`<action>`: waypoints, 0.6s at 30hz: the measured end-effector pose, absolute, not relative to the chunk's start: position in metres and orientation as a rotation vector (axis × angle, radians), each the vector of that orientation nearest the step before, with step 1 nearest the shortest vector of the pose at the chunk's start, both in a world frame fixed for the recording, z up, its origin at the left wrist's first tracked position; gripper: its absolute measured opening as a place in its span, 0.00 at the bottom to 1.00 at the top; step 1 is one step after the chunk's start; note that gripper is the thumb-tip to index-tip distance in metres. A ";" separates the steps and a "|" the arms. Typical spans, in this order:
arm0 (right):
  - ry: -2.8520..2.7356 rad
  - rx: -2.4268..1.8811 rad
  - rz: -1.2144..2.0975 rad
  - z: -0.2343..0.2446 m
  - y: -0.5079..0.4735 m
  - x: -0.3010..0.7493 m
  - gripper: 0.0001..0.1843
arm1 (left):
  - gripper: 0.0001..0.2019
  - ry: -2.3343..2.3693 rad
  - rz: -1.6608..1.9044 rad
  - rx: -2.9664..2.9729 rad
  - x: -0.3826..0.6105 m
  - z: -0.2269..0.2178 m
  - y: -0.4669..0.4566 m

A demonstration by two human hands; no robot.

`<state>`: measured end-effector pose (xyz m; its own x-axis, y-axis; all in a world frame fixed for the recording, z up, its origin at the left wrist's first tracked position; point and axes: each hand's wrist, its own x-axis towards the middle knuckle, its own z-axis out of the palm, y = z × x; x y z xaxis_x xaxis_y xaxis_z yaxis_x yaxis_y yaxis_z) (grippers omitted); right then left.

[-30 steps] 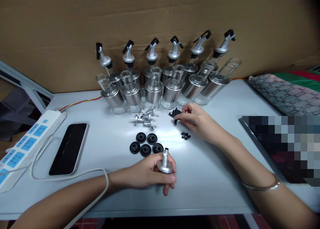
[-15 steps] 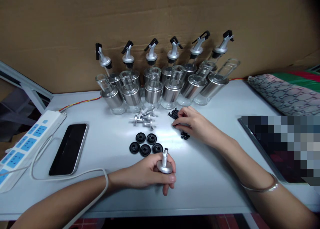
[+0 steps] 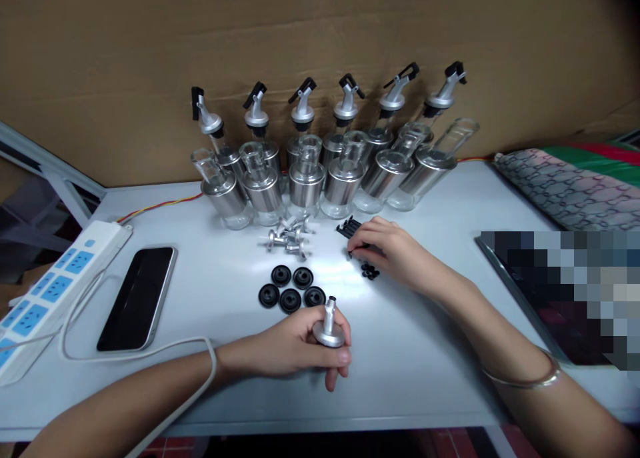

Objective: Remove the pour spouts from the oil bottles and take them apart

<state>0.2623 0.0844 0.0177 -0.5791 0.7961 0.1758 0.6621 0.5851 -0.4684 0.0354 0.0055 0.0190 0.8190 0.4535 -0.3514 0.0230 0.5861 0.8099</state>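
Observation:
My left hand (image 3: 305, 345) is closed around a silver pourer spout (image 3: 329, 331), its round flange between thumb and fingers and its black-tipped neck pointing up. Beyond that hand lie several black ribbed stoppers (image 3: 290, 300), the nearest one almost touching my knuckles. Thumb and forefinger of my right hand (image 3: 385, 248) pinch a small black lever (image 3: 351, 254), of which just the end shows. Right beside those fingers is a row of similar black levers (image 3: 347, 227). Tiny black caps (image 3: 370, 271) sit under the same hand. More silver spouts (image 3: 290, 238) are heaped left of it.
Glass-and-steel bottles (image 3: 306, 185) stand in two rows at the back, the rear ones topped with pourers (image 3: 303, 111). A phone (image 3: 137, 298) and a power strip (image 3: 60, 285) are at left; a cable crosses my left forearm. At right lie a tablet-like slab (image 3: 545, 325) and patterned fabric (image 3: 565, 185).
My right hand has drawn back slightly to the right from the row of levers, with a black end now showing at its fingertips. The left hand stays put with the spout.

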 end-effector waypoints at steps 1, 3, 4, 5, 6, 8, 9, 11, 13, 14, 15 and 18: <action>-2.416 -1.170 0.507 0.018 0.085 0.263 0.08 | 0.19 0.573 0.267 0.919 0.035 0.019 0.005; -2.354 -1.178 0.474 0.017 0.088 0.264 0.10 | 0.19 0.571 0.266 0.918 0.036 0.019 0.005; -2.330 -1.193 0.451 0.017 0.090 0.265 0.11 | 0.19 0.572 0.264 0.917 0.036 0.019 0.005; -2.312 -1.206 0.431 0.016 0.091 0.266 0.12 | 0.20 0.574 0.263 0.914 0.036 0.020 0.005; -2.301 -1.215 0.419 0.014 0.093 0.266 0.12 | 0.20 0.579 0.262 0.912 0.036 0.020 0.005; -2.294 -1.224 0.402 0.012 0.096 0.267 0.13 | 0.20 0.587 0.258 0.906 0.037 0.020 0.006; -2.295 -1.228 0.392 0.010 0.098 0.267 0.13 | 0.20 0.587 0.256 0.902 0.037 0.020 0.006; -2.309 -1.236 0.375 0.008 0.099 0.267 0.13 | 0.20 0.583 0.253 0.900 0.037 0.020 0.006; -2.320 -1.246 0.349 0.005 0.099 0.266 0.13 | 0.20 0.578 0.253 0.897 0.037 0.020 0.006; -2.320 -1.252 0.325 0.004 0.099 0.265 0.13 | 0.20 0.577 0.252 0.898 0.037 0.020 0.006; -2.312 -1.262 0.292 0.002 0.099 0.265 0.12 | 0.19 0.577 0.253 0.902 0.037 0.020 0.006; -2.263 -1.316 0.179 0.000 0.099 0.266 0.10 | 0.19 0.579 0.257 0.911 0.036 0.019 0.006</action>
<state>0.2659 0.0991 -0.0001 -0.3986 0.8424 0.3626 0.7749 0.5209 -0.3582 0.0364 0.0060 0.0191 0.8192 0.4451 -0.3616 0.0305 0.5959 0.8025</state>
